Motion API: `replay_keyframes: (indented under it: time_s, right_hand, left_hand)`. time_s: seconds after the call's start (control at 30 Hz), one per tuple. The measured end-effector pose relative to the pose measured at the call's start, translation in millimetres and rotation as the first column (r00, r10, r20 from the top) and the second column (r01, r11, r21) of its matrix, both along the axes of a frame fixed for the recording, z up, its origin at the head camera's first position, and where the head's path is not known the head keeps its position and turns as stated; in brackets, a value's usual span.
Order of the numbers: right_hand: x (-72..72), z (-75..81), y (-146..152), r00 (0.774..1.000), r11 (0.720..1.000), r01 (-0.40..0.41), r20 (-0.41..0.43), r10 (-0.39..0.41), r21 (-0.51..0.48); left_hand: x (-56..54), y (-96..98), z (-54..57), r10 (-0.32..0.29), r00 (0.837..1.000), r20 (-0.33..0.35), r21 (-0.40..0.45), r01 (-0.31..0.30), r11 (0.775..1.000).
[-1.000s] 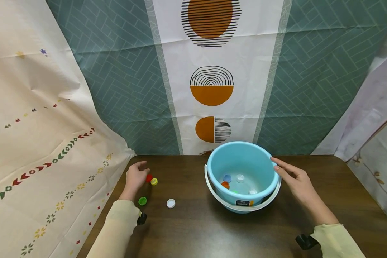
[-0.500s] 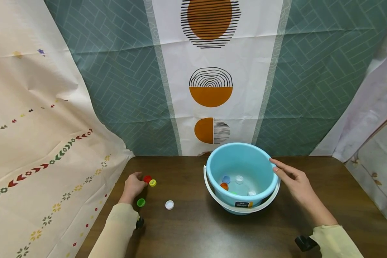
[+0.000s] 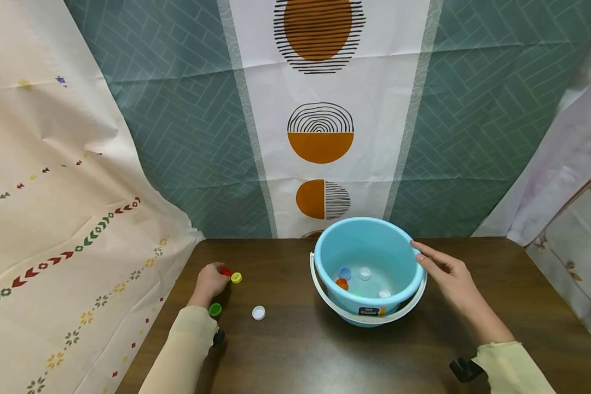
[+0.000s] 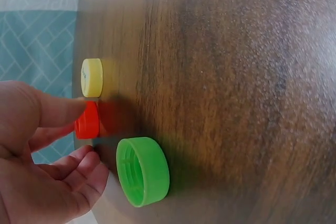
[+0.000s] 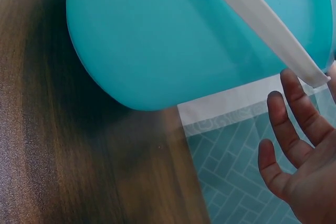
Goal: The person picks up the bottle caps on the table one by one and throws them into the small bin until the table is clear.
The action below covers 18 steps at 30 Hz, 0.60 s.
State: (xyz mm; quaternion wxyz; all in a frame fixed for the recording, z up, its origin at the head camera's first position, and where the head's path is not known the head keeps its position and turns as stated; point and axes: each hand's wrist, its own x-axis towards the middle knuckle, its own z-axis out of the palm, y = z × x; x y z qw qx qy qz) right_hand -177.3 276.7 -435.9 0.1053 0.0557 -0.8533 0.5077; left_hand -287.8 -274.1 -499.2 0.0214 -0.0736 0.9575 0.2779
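A red bottle cap (image 4: 88, 120) is at the far left of the table, with my left hand (image 3: 210, 282) on it. In the left wrist view the thumb and index finger pinch the cap, and the other fingers curl loosely below. A yellow cap (image 4: 92, 78) sits right beside the red one. Nearer me lies an upturned green cap (image 4: 144, 171). My right hand (image 3: 448, 276) holds the rim of a light blue bucket (image 3: 369, 303), its thumb and index finger at the right side. Its other fingers (image 5: 283, 124) hang outside, near the white handle (image 5: 262, 19).
Several caps lie inside the bucket, among them an orange one (image 3: 342, 283) and a blue one (image 3: 345, 273). A white cap (image 3: 258, 312) rests on the brown table (image 3: 295, 355) between the left arm and the bucket. Patterned cloths (image 3: 216, 164) hang behind the table.
My left hand has come down and shifted right onto the red cap. The yellow cap has moved slightly right over the last half second. My right hand stays at the bucket rim.
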Motion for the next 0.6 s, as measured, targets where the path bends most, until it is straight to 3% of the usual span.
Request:
replay_keyframes:
  time_s: [0.6]
  right_hand:
    - [1.1, 0.7, -0.9, 1.000, 1.000, 0.006, 0.013, -0.006, 0.006]
  left_hand:
    - [6.0, -0.2, 0.8, 0.034, 0.999, -0.009, -0.009, -0.034, 0.999]
